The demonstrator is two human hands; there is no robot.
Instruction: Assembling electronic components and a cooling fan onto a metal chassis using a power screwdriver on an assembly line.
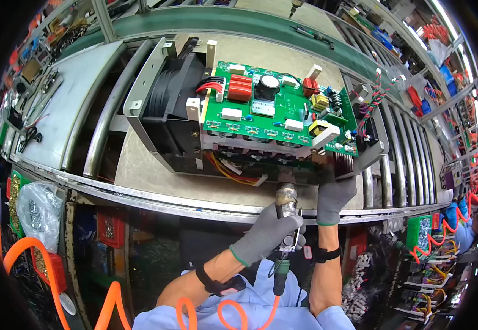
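My left hand (266,235), in a grey glove, is wrapped round an air screwdriver (286,202). The tool's front end points away from me, at the lower front side of an electrical unit with a green circuit board (283,110) on top. Where its tip meets the unit is too dark to make out. My right hand (335,199), also gloved in grey, reaches to the unit's front side below the board's right corner. Its fingertips are lost in shadow there. A black fan housing (170,104) and a bent metal end plate (145,93) form the unit's left end.
The unit rests on a wooden board (167,190) over a conveyor with metal rollers (398,154). An orange coiled air hose (57,275) loops across the lower left. Parts bins, including a red bin (111,228), stand below the conveyor rail. A green belt (195,21) runs behind.
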